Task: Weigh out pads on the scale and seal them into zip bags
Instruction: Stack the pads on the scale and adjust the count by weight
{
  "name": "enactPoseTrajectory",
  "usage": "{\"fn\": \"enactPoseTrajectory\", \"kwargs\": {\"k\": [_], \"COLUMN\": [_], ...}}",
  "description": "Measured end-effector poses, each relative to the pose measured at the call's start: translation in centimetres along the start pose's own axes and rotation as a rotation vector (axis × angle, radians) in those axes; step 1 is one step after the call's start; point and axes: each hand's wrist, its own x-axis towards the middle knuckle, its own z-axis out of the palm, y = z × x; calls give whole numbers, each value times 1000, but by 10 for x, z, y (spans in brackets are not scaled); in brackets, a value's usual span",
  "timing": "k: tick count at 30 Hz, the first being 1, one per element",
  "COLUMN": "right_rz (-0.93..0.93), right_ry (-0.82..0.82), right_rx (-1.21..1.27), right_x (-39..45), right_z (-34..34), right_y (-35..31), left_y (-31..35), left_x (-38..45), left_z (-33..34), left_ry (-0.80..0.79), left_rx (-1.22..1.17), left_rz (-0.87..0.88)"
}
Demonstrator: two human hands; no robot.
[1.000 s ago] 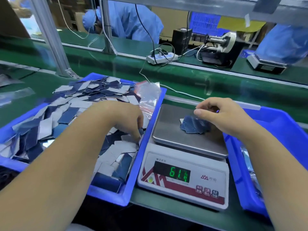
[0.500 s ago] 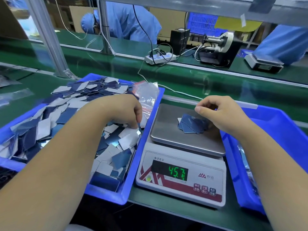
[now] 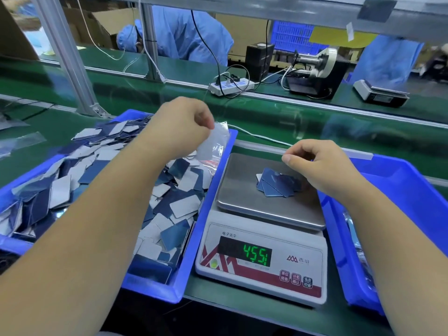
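We see a green bench (image 3: 278, 132): scale (image 3: 261, 238) at 6 o'clock, blue bins at 9 (image 3: 184, 275) and 3 (image 3: 400, 190), power strip (image 3: 231, 87) at 12.

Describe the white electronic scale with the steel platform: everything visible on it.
The white electronic scale sits flat on the green bench between two blue plastic bins. Its square brushed-steel platform carries a small fanned pile of blue pads. The sloped white plastic front has red trim, a logo, three small red buttons at the lower right and a dark display with green digits that look like 455; any decimal point is unclear. The right hand hovers with curled fingers over the pile; contact cannot be told.
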Motion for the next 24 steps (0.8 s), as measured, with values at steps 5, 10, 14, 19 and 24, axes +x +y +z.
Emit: {"fn": "enactPoseTrajectory", "kwargs": {"k": [5,10,14,19,24], "right_rz": [27,84,118,108,80], "right_ry": [-17,47,22,-48,-46], "right_rx": [238,316,301,158,53], "right_x": [1,4,6,3,2], "right_z": [-3,-10,-8,-7,-7], "right_y": [-2,3,4,5,8], "left_y": [39,53,44,34,26], "left_x": [-10,-10,-17,-21,-14], "left_z": [54,89,88,78,65], "left_ry": [-182,-196,-232,-345,-167], "left_rx": [-509,-639,-441,-262,-423], "left_rz": [4,153,405,480,251]}}
